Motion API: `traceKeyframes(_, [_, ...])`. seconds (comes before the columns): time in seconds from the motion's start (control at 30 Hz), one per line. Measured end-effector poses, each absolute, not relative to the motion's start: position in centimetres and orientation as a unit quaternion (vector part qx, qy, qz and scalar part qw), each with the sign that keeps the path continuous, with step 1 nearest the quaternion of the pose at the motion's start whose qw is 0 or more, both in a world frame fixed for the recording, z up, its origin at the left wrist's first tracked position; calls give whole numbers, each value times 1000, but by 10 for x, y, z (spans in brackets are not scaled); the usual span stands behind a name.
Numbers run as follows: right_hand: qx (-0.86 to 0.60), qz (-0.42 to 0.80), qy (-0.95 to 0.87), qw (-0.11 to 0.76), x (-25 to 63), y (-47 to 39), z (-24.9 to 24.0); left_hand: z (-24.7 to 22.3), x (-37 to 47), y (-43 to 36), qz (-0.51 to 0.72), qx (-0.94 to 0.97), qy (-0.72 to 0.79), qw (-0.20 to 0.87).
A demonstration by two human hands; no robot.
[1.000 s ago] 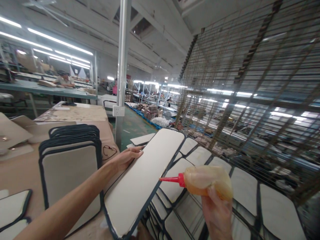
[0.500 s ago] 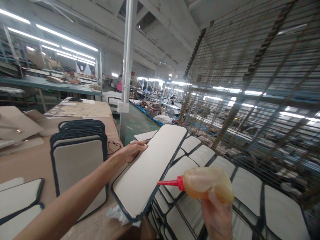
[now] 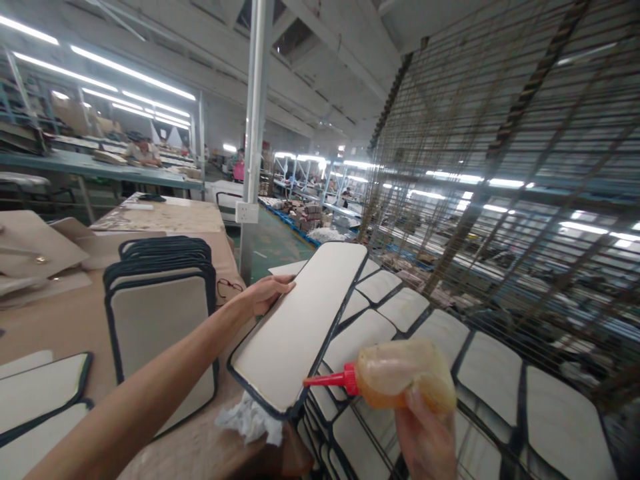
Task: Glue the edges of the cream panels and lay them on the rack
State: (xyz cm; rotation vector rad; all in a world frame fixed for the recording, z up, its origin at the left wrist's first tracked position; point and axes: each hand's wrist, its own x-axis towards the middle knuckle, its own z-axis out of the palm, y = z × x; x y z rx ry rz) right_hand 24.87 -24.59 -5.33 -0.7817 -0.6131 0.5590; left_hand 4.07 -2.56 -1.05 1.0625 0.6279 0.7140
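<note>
My left hand (image 3: 270,293) grips the left edge of a long cream panel (image 3: 305,320) with rounded corners and a dark rim, tilted in mid-air. In my right hand (image 3: 425,433) is a squeeze bottle (image 3: 405,373) of amber liquid, lying sideways with its red nozzle (image 3: 327,379) pointing left. The nozzle's tip is at the panel's lower right edge; whether it touches, I cannot tell. Below the panel a crumpled white cloth or paper (image 3: 253,419) lies at the table's edge.
A stack of dark-rimmed panels (image 3: 160,327) stands on the brown-covered table (image 3: 165,460), with glasses (image 3: 230,288) beside it. More panels (image 3: 493,373) lie in rows at the right, below a tall wire rack (image 3: 500,133). A metal post (image 3: 255,120) rises ahead. A person (image 3: 143,152) sits far left.
The bottle has moved left and slightly down, its nozzle tip sliding along the panel's right edge toward the near corner. The panel has risen slightly, showing more of the white crumpled material.
</note>
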Motion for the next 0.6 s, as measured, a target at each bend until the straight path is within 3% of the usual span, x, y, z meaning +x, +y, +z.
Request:
traceKeyframes(0.2, [-371,304,-268,836,239,-251,-69,-6,45,-29,389,464,324,726])
traceKeyframes(0.43, [-330,169,-261,891,277,-216,-16,-17,66,-63,390,487,336,706])
traceKeyframes(0.6, [-331,143,-252,898,310,-208,-18,-21,76,-85,332,517,303,728])
